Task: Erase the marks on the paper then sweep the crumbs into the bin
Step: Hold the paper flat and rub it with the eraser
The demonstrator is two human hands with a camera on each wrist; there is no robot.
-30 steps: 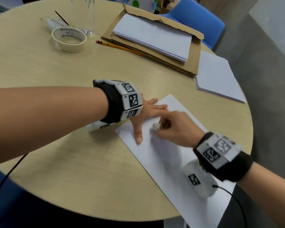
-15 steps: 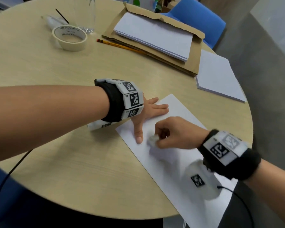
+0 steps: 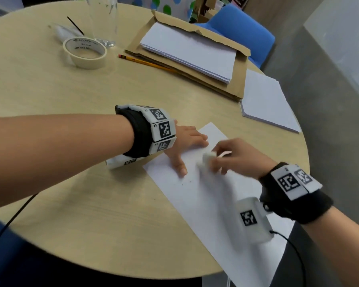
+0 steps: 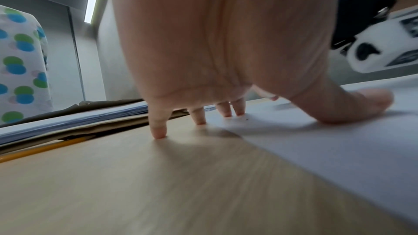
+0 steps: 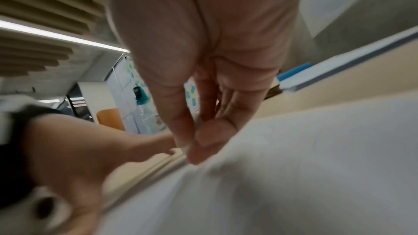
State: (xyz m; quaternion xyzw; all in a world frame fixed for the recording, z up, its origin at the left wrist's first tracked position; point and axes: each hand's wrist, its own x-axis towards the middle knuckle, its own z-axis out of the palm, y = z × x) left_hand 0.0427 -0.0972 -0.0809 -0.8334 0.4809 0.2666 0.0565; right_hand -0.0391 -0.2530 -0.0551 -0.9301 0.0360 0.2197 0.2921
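Observation:
A white sheet of paper [image 3: 197, 199] lies slanted on the round wooden table [image 3: 75, 183], its near end past the table's edge. My left hand [image 3: 187, 146] rests flat on the sheet's far corner, fingers spread, thumb [image 4: 353, 106] pressed on the paper [image 4: 339, 146]. My right hand [image 3: 232, 158] pinches a small white eraser [image 3: 208, 158] between thumb and fingertips, on the paper just right of the left thumb; it is blurred. In the right wrist view the eraser is hardly visible between the fingertips [image 5: 203, 138]. A few tiny dark specks [image 3: 184, 183] lie on the sheet near the left thumb. No bin is in view.
At the back lie a cardboard folder [image 3: 241, 79] with a paper stack [image 3: 187, 50], a pencil [image 3: 145, 63], a tape roll [image 3: 85, 52] and a clear glass [image 3: 104, 19]. Another paper stack [image 3: 267, 102] sits at the right edge. A blue chair [image 3: 243, 32] stands behind.
My right hand with the eraser slid toward me along the sheet, then back away and to the right. The left hand has stayed pressed on the paper.

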